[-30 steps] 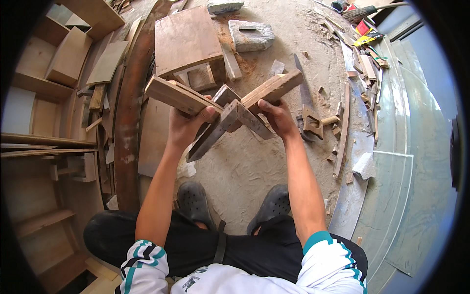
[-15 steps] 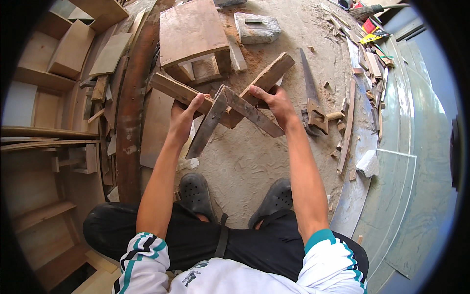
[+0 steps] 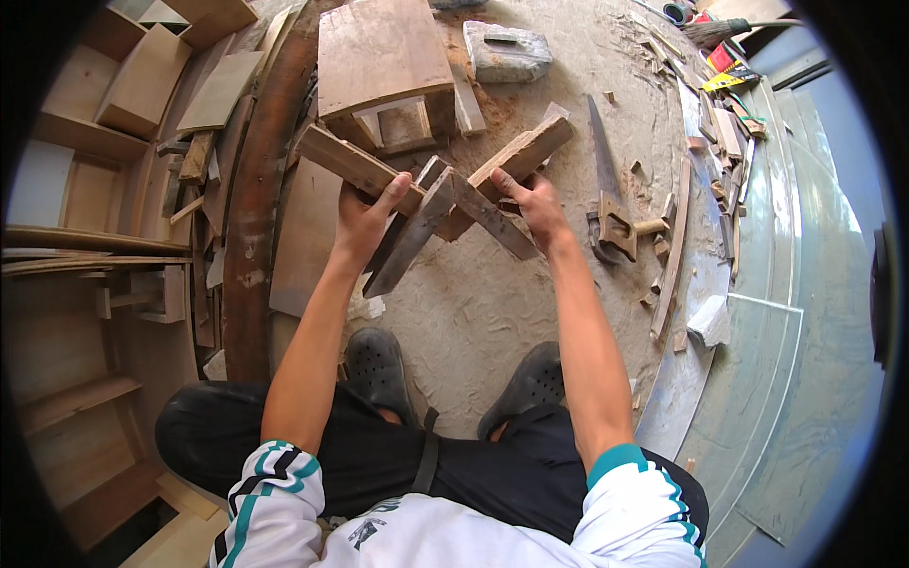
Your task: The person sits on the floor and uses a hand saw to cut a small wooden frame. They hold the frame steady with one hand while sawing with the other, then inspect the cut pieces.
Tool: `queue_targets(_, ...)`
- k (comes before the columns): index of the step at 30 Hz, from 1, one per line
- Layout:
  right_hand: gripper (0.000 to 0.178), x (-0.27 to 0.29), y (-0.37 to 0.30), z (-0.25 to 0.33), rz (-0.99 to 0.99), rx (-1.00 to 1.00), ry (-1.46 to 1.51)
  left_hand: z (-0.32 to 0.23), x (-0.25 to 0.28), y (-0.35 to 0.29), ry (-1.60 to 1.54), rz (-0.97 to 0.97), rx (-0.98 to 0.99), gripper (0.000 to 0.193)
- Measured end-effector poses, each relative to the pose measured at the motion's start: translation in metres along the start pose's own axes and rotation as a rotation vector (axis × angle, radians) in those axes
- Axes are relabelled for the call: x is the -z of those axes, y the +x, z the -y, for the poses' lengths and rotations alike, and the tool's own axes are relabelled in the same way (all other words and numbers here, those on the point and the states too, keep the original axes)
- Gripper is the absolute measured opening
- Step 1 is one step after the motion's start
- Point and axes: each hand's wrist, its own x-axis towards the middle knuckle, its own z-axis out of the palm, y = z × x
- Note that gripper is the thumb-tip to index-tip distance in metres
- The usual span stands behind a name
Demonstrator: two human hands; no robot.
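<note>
Between my hands is a wooden frame of flat boards that cross and meet in a V, held above the floor. My left hand is closed round its left board, thumb on top and fingers hidden underneath. On the other side, my right hand grips the right board, again with the thumb over the upper face. The V's peak points away from me, and its two arms slope down toward my feet. A handsaw lies on the floor right of my right hand.
Beyond the frame stands a wooden box, with a grey block beside it. Wooden cabinets and a long brown beam line the left. Wood scraps and glass sheets lie right. My shoes are below.
The wooden frame has tilted slightly in my hands, so that more of a dark rear board shows behind the V. Both hands keep their hold. The whole view has shifted a little.
</note>
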Motion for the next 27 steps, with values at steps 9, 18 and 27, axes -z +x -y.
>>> queue_targets(9, 0.047, 0.002, 0.013, -0.012, -0.049, -0.275, 0.380, 0.003, -0.028, -0.025, 0.695, 0.000, -0.781, 0.053)
queue_targets(18, 0.052, -0.021, 0.030, -0.065, -0.306, -0.441, 0.455, 0.062, -0.030, -0.079, 0.789, 0.206, -1.021, 0.036)
queue_targets(27, 0.046, -0.046, 0.036, -0.130, -0.251, -0.369, 0.531, 0.131, -0.016, -0.114, 1.066, 0.257, -0.975, 0.034)
